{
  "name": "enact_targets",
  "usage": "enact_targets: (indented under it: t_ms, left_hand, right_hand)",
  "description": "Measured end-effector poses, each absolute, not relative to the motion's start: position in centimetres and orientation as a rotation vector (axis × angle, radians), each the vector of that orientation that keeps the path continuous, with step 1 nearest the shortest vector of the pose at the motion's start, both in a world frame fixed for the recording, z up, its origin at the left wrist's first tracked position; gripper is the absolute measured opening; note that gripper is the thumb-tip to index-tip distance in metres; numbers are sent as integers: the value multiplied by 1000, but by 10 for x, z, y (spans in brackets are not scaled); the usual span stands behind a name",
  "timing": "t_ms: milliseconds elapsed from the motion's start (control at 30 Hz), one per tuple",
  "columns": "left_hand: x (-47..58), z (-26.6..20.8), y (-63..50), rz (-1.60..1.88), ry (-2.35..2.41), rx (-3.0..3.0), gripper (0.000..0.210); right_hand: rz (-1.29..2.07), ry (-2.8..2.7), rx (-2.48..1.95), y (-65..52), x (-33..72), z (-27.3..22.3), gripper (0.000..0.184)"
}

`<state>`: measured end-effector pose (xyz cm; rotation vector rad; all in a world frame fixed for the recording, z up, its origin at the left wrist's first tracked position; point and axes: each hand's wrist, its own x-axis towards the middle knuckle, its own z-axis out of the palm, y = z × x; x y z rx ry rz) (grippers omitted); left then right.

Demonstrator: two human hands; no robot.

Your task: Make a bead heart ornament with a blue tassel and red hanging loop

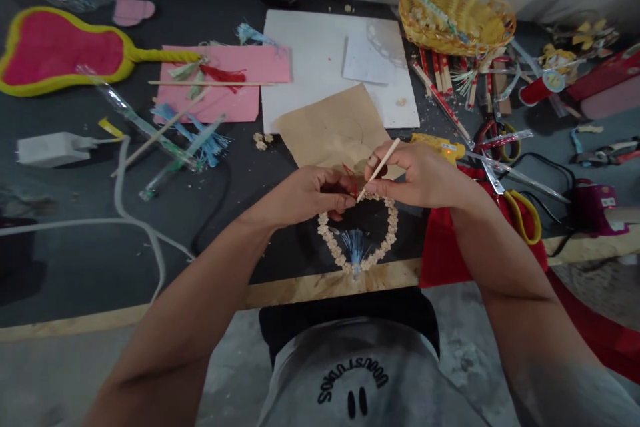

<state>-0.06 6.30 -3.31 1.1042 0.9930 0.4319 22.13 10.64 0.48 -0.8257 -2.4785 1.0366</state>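
At the table's front edge my left hand [330, 192] is closed, fingers pinched at the upper end of a loop of pale flower-shaped beads [393, 221]. Red thread [356, 188] shows at those fingertips. My right hand [417, 172] grips a thin wooden stick [384, 163], slanted so its lower tip meets the thread by my left fingers. A blue tassel [354, 245] sits at the loop's near end, close to the wooden edge. My fingers hide the top of the loop and part of the thread.
Brown paper [330, 123] and a white board [300, 33] lie beyond my hands. To the right are a yellow glue gun [437, 145], scissors [523, 217], red cloth [445, 257] and a wicker basket [457, 47]. A pink-and-yellow paddle-shaped piece [65, 50] and white cable [120, 190] lie left.
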Motion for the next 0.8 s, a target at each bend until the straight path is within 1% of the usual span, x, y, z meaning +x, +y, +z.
enact_targets:
  t_ms: [133, 400, 600, 700, 800]
  left_hand:
    - [-1, -34, 63, 399, 964, 1135, 24]
    - [-2, -35, 61, 427, 954, 1166, 20]
    - [-3, -34, 61, 383, 949, 1198, 17]
    - [-4, -34, 60, 397, 952, 1122, 21]
    - [-5, -32, 60, 472, 966, 1002, 27]
  right_hand:
    - [1090, -2466, -882, 105, 219, 3, 13]
    - [1332, -2207, -1207, 104, 213, -3, 21]
    - [1440, -2008, -1173, 109, 213, -12, 19]
    - [1513, -1760, -1114, 112, 215, -13, 19]
    - [1486, -1522, -1091, 117, 220, -11, 16]
